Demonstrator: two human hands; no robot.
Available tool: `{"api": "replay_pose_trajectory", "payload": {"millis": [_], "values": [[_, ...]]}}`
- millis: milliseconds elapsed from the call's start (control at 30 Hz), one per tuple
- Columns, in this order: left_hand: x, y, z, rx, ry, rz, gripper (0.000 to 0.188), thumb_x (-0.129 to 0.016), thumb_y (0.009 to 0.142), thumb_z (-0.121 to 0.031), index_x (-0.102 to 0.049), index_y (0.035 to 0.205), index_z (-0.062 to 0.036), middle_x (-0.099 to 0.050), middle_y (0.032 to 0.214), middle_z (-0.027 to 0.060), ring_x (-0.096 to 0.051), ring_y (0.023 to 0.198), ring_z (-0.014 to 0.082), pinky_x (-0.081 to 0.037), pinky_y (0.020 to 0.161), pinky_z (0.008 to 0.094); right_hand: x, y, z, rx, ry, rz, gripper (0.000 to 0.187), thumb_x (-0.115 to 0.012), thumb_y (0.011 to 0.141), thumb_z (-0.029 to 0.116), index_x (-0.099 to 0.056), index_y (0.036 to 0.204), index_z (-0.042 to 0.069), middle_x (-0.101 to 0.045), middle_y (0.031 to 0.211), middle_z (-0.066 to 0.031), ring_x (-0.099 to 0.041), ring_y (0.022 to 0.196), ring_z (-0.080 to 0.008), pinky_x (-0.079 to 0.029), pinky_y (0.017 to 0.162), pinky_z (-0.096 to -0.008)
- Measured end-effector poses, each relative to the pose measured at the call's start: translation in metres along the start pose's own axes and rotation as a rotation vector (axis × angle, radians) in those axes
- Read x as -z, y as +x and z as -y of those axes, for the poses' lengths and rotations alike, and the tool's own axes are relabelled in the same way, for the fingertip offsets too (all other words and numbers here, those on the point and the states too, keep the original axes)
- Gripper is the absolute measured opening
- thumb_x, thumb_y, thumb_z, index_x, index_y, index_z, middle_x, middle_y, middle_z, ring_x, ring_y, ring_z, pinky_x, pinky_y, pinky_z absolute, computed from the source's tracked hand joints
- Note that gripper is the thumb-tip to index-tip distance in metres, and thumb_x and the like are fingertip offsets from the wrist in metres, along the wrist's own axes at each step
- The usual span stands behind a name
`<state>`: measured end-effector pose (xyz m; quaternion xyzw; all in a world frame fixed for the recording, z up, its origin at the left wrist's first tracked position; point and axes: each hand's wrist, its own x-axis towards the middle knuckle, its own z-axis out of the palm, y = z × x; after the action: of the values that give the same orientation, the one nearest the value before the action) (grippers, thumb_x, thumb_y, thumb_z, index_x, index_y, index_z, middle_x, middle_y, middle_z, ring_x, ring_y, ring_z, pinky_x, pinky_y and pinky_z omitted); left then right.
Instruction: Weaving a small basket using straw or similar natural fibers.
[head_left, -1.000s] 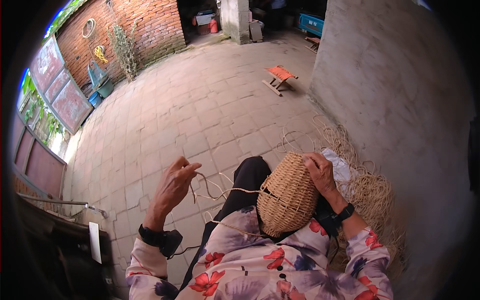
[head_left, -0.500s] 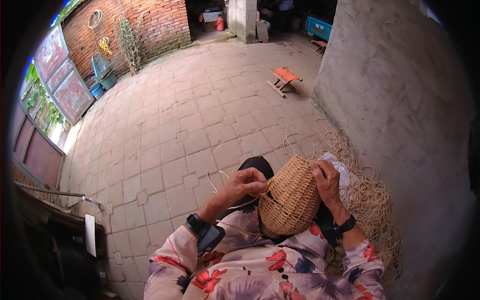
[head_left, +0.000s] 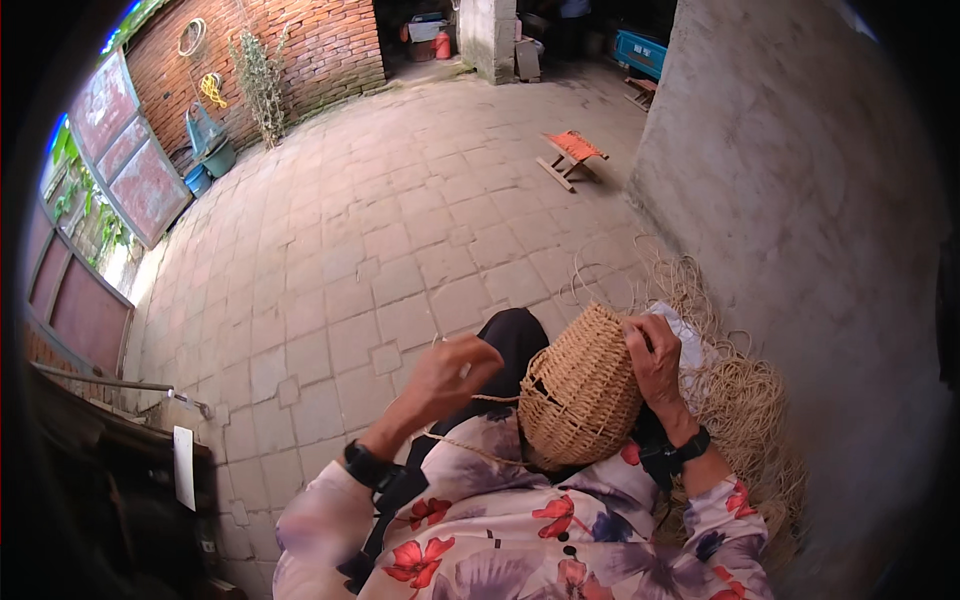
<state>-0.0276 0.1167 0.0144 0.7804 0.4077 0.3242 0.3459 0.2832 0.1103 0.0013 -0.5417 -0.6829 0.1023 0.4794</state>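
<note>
The right fingers [head_left: 639,336] hold a woven basket [head_left: 582,392] whose inside seems hidden.

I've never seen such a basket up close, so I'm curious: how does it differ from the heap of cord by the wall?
The basket is woven into a rounded, tapering form; the cord heap is a loose tangle. The basket sits on the lap, while the cord heap lies low beside the grey wall. The right hand grips the basket's edge; neither of the hands holds the cord heap. Both are straw-coloured and stringy.
</note>
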Motion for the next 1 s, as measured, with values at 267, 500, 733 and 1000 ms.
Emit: {"api": "replay_pose_trajectory", "payload": {"millis": [267, 500, 733, 1000], "values": [[-0.065, 0.007, 0.029, -0.040, 0.417, 0.081, 0.027, -0.055, 0.092, -0.022, -0.064, 0.108, -0.0015, -0.064, 0.095, 0.0185, -0.062, 0.089, 0.0369, -0.050, 0.079, 0.0446, 0.027, -0.016, 0.018, 0.211, -0.126, -0.100, 0.012, -0.057, 0.083, 0.005, -0.061, 0.092, -0.001, -0.065, 0.093, -0.0150, -0.059, 0.082, -0.0314, -0.046, 0.076, -0.0389], [-0.040, 0.008, -0.016, 0.025, 0.044, -0.069, 0.029, -0.061, 0.089, -0.013, -0.059, 0.115, 0.0004, -0.061, 0.096, 0.0174, -0.063, 0.086, 0.0341, -0.051, 0.077, 0.0385, 0.056, 0.006, 0.038, 0.095, -0.222, -0.052, 0.022, -0.066, 0.080, 0.021, -0.051, 0.078, 0.005, -0.053, 0.077, -0.0079, -0.049, 0.070, -0.0283, -0.037, 0.067, -0.0407], [-0.065, -0.020, -0.010, 0.312, -0.447, -0.027, 0.022, -0.061, 0.091, -0.009, -0.058, 0.110, 0.0027, -0.063, 0.096, 0.0104, -0.065, 0.086, 0.0166, -0.054, 0.077, 0.0305, 0.046, 0.044, -0.007, 0.018, -0.007, 0.501, 0.033, -0.072, 0.078, 0.022, -0.065, 0.103, 0.001, -0.062, 0.104, -0.0129, -0.059, 0.104, -0.0281, -0.044, 0.095, -0.0374], [-0.068, -0.020, 0.016, 0.242, -0.090, -0.065, 0.046, -0.051, 0.099, -0.039, -0.063, 0.110, 0.0039, -0.069, 0.087, 0.0189, -0.069, 0.078, 0.0282, -0.053, 0.076, 0.0370, 0.050, 0.036, -0.014, -0.049, 0.220, 0.511, 0.029, -0.073, 0.078, 0.021, -0.068, 0.101, 0.003, -0.064, 0.106, -0.0101, -0.059, 0.108, -0.0247, -0.045, 0.097, -0.0344]]}}
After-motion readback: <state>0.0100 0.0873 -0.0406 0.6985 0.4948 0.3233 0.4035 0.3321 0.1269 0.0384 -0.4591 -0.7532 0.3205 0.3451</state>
